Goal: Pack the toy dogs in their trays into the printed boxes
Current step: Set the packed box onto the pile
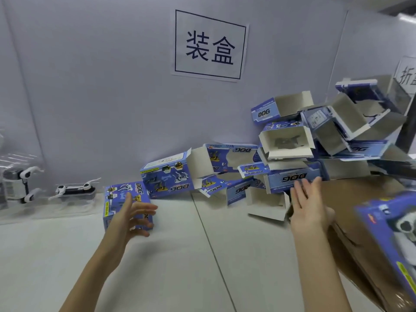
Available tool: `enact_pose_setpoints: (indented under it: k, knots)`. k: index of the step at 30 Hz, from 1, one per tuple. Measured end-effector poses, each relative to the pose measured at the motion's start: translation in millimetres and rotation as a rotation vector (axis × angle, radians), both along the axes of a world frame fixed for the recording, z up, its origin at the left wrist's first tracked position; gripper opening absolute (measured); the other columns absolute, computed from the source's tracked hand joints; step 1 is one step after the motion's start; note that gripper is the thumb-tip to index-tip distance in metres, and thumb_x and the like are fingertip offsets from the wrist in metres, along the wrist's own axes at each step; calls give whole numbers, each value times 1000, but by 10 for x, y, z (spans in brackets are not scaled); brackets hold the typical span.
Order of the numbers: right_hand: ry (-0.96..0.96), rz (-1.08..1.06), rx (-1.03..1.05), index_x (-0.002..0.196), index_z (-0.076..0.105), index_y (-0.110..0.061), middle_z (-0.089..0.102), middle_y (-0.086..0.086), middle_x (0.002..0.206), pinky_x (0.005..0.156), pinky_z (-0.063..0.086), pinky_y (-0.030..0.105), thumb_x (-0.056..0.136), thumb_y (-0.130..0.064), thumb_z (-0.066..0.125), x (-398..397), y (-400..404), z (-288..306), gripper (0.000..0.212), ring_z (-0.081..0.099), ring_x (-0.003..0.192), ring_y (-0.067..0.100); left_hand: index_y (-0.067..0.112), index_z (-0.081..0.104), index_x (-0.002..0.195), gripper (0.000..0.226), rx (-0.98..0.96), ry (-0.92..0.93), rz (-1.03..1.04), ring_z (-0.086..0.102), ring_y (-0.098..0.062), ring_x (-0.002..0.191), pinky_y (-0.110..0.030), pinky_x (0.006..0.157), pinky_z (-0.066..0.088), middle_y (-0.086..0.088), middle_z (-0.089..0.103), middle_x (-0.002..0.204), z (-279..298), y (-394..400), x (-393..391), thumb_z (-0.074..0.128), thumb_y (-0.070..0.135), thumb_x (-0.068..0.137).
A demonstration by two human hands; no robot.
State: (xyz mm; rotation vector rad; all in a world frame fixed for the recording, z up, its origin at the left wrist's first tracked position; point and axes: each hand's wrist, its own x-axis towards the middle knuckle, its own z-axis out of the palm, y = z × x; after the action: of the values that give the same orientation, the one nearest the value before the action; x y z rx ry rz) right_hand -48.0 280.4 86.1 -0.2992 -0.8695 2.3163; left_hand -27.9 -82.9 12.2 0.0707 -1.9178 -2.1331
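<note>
Left hand (132, 218) hovering just in front of a closed printed box (127, 202) standing on the white counter (180, 255), fingers (144, 209) spread and loosely curved, not clearly closed on the carton; contact with its face hard to judge. Right hand (308, 207) held flat and relaxed, fingers straight and slightly apart, reaching toward the heap of empty boxes (290, 154) piled against the back wall at right — gripping nothing.

Boxes thin printed card, blue with "DOG" lettering: likely very light, stiff along the folds yet easily crushed on the open faces and loose flaps. Best taken by two opposite side panels near a folded edge, not by a flap. Heap loosely stacked and tilted every way, so pulling a low one could bring others sliding down.

Closed box by the left hand standing on end, long axis running up the frame, printed face toward the camera. Nearest open box (267, 200) by the right hand lying with its mouth toward the viewer and slightly down, long axis roughly across the counter.

Toy dog in its clear tray (75, 192) lying far left by the wall, long axis left to right, well apart from both hands. Probably light but awkward — thin legs and tail, flimsy tray; better held under the tray base.
</note>
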Motion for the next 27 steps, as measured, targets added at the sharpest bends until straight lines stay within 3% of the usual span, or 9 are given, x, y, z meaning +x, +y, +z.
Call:
enact_pose_setpoints:
  k: [2,5,10,13,16,19,23,25,27]
  knots:
    - [-20,-39,-10,136,58,2,75,15,117,85,62,27,104,-25,65,-112,20,-72,42,77,96,21,16,83,92,73,-11,-4,-6,68,-25,76,-39,66,55,-9,77,107,-15,-4,-3,32,69,98]
    - [-85,-156,192,117,62,-6,74,10,91,69,59,25,103,-10,64,-203,8,-264,15,73,68,11,13,82,94,75,-18,-11,-14,68,-25,77,-38,65,55,-9,77,106,-20,-15,-18,33,69,97]
    - [-188,57,623,105,65,-18,74,2,74,61,56,22,103,-15,65,-330,-257,-450,3,71,61,8,9,81,86,64,-27,-3,129,62,-20,61,-31,54,52,-10,75,84,19,72,-30,40,55,106]
    - [-164,307,871,102,67,-14,75,2,70,54,54,20,103,-19,66,-371,-725,-462,5,70,58,12,24,76,84,29,-209,125,399,60,-20,61,-33,55,50,1,72,77,-39,65,-32,60,36,105]
    - [-171,553,1082,104,66,-10,75,4,72,56,55,23,104,-19,63,-417,-1199,-512,9,69,57,13,30,69,100,10,-633,262,743,61,-25,89,-39,71,51,2,66,101,-114,-11,-19,74,23,95]
    - [-210,675,1260,105,67,-12,76,5,80,59,56,25,105,-19,61,-449,-1570,-620,8,69,59,13,29,69,129,45,-965,194,826,46,-36,123,-49,86,48,-11,52,138,-229,-96,-59,83,30,86]
    - [-234,692,1299,102,68,-15,76,2,76,56,55,25,104,-18,60,-439,-1860,-864,9,70,56,13,43,50,149,65,-1096,-74,569,15,-38,152,-53,107,40,-10,13,170,-397,-93,-127,74,53,89]
    - [-232,710,1311,100,67,-18,76,1,73,58,56,28,103,-18,58,-403,-1939,-1038,10,70,58,14,42,47,150,67,-1159,-110,526,10,-40,152,-50,110,36,-11,13,169,-465,-86,-147,73,54,90]
    - [-219,706,1400,99,66,-23,76,-3,74,70,60,34,103,-22,56,-387,-1993,-1187,11,71,66,15,39,58,139,57,-1129,-67,576,21,-40,145,-49,104,39,-11,27,162,-463,-71,-134,76,53,87]
